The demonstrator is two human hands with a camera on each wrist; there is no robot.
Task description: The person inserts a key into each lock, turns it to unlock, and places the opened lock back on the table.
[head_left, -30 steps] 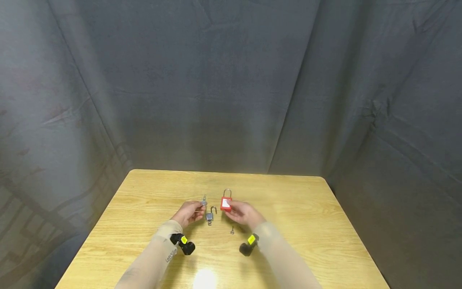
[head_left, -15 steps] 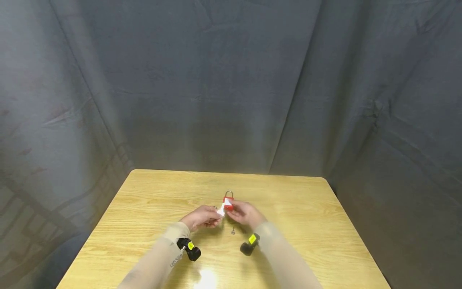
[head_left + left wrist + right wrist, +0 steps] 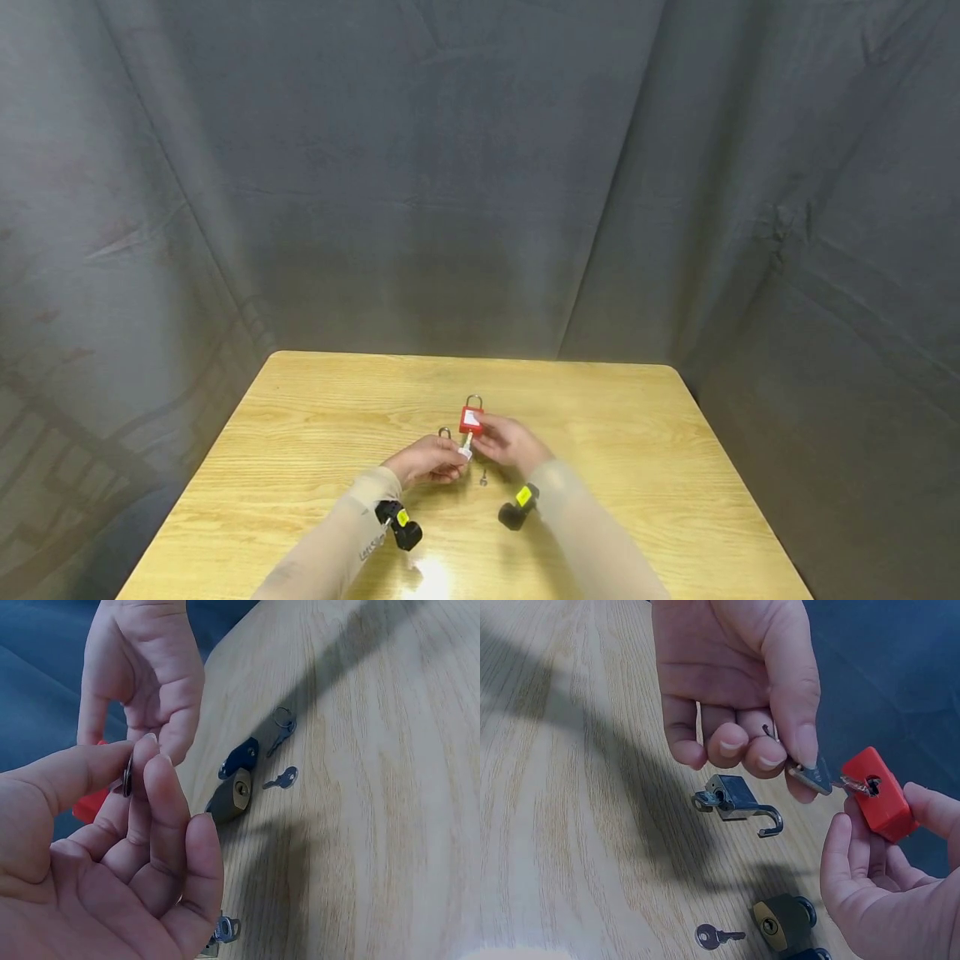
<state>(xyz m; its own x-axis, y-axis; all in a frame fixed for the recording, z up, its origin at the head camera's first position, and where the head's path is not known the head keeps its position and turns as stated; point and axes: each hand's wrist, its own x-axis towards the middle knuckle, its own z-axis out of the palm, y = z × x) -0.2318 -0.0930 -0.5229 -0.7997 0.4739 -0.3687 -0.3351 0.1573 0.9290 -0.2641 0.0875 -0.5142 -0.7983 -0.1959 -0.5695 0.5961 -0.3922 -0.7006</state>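
My left hand (image 3: 427, 460) pinches a silver key (image 3: 810, 778) by its head between thumb and fingertips. Its blade points at the keyhole in the bottom of a red padlock (image 3: 877, 796); the tip is at the hole, though how deep I cannot tell. My right hand (image 3: 512, 443) grips that padlock by its body, white label up and shackle (image 3: 474, 401) pointing away, in the head view. Below the left hand, in the right wrist view, a silver padlock (image 3: 735, 799) lies with its shackle swung out and a key (image 3: 703, 800) in it.
On the wooden table (image 3: 600, 467) lie a brass padlock (image 3: 780, 922), a blue padlock (image 3: 241, 757), a loose key (image 3: 283, 778) and a key on a ring (image 3: 281, 735). Grey curtains (image 3: 450, 208) hang behind the table and along its sides.
My left hand has moved right, bringing the key from beside the silver padlock to the red padlock's keyhole. The left hand now partly covers the silver padlock. My right hand has barely moved.
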